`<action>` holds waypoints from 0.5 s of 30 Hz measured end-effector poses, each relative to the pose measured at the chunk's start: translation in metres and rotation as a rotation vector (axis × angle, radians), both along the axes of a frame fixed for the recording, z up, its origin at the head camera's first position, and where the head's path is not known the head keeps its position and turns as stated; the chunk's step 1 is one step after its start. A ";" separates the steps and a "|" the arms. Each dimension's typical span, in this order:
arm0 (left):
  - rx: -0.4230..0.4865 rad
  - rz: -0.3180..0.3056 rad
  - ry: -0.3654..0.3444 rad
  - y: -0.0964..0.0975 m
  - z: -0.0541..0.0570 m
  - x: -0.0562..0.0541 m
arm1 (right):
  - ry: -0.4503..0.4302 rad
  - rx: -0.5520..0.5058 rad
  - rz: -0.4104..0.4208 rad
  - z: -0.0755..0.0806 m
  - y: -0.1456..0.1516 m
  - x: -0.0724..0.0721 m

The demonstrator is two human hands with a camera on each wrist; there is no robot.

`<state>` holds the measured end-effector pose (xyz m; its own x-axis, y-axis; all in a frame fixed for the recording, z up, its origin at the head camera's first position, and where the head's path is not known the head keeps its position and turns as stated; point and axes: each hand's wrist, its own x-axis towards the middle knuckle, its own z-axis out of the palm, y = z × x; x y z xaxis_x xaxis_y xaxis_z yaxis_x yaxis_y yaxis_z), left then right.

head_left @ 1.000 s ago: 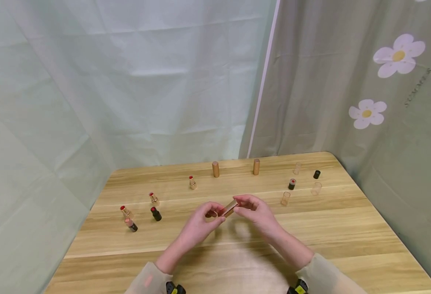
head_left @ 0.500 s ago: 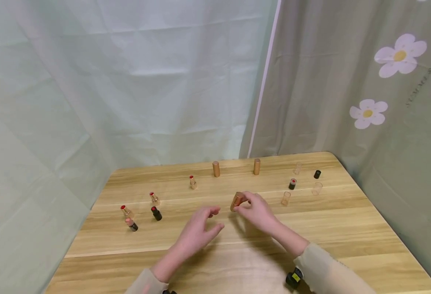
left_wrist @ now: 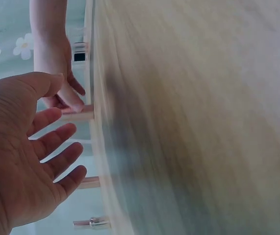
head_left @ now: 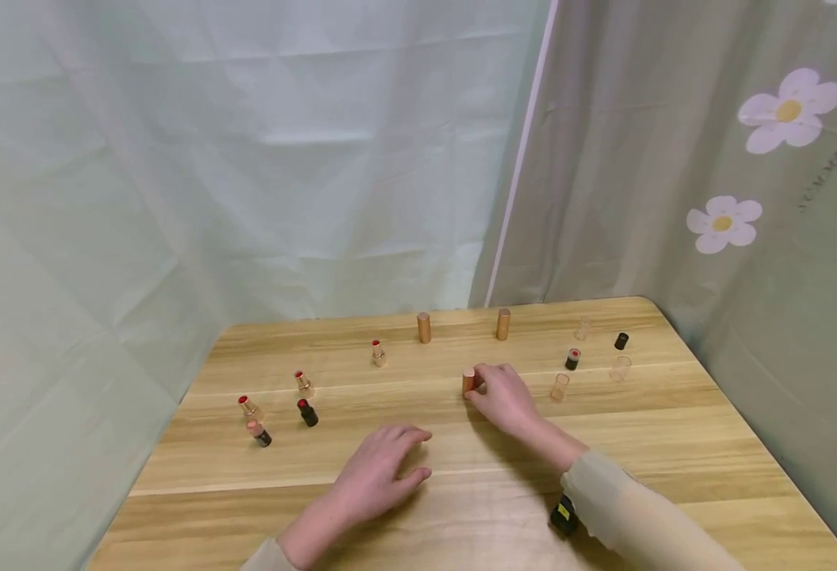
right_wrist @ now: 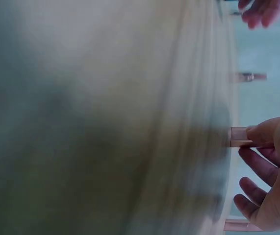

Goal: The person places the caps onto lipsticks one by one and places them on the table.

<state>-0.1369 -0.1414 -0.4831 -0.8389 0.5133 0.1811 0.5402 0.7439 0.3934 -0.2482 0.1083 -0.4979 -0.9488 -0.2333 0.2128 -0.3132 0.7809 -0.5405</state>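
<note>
My right hand (head_left: 507, 400) pinches a copper-coloured lipstick tube (head_left: 468, 381) between thumb and fingers, near the middle of the wooden table (head_left: 475, 507). The tube stands upright, and its lower end is right at the tabletop in the right wrist view, where the thumb (right_wrist: 262, 132) lies along its side. To the left and nearer the front, my left hand (head_left: 379, 472) hovers over the wood with relaxed, spread fingers and nothing in them. The left wrist view shows its open palm (left_wrist: 12, 147).
Two more copper tubes, left (head_left: 424, 327) and right (head_left: 503, 324), stand at the back. Uncapped gold lipsticks (head_left: 379, 354) with red tips and black-based ones (head_left: 307, 413) stand left. At right are clear caps (head_left: 559, 387), a black cap (head_left: 621, 341) and a short black-based lipstick (head_left: 573, 359).
Both hands held the tilted tube a second ago. The left hand has let go and drawn back toward the front left; the right has turned the tube upright and brought it down to the table.
</note>
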 end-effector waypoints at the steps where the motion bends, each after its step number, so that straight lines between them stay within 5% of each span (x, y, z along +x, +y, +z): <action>1: -0.008 -0.008 0.003 0.000 0.000 0.000 | 0.001 -0.006 -0.001 -0.001 0.000 -0.004; 9: -0.021 -0.046 0.052 -0.001 -0.005 0.003 | 0.041 -0.011 -0.070 -0.004 -0.006 -0.047; 15: -0.028 -0.035 0.027 0.000 -0.004 0.003 | 0.004 0.045 -0.145 -0.003 -0.014 -0.073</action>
